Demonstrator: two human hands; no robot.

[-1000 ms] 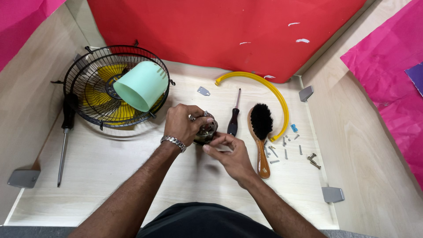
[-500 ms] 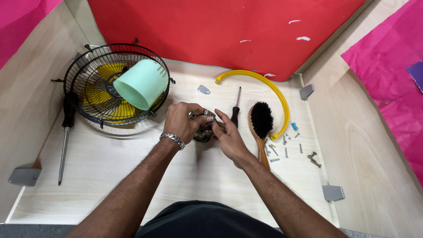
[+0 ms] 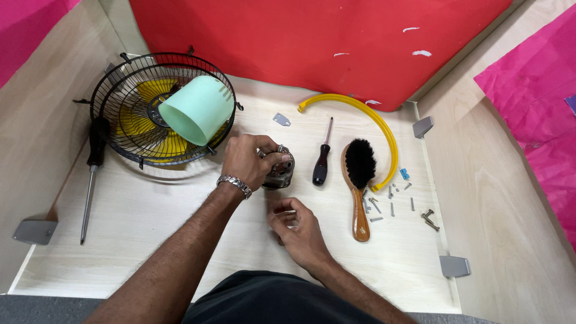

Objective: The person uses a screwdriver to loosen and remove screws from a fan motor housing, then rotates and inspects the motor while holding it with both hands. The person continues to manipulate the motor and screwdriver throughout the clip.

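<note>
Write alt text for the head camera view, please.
A person's left hand grips a small metal motor on a pale wooden table; the right hand rests nearer the body, off it. Around lie a fan cage, screwdriver, brush and screws.

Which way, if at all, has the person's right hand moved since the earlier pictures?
Yes. The right hand has drawn back toward the person's body, away from the small motor and the black-handled screwdriver.
</note>
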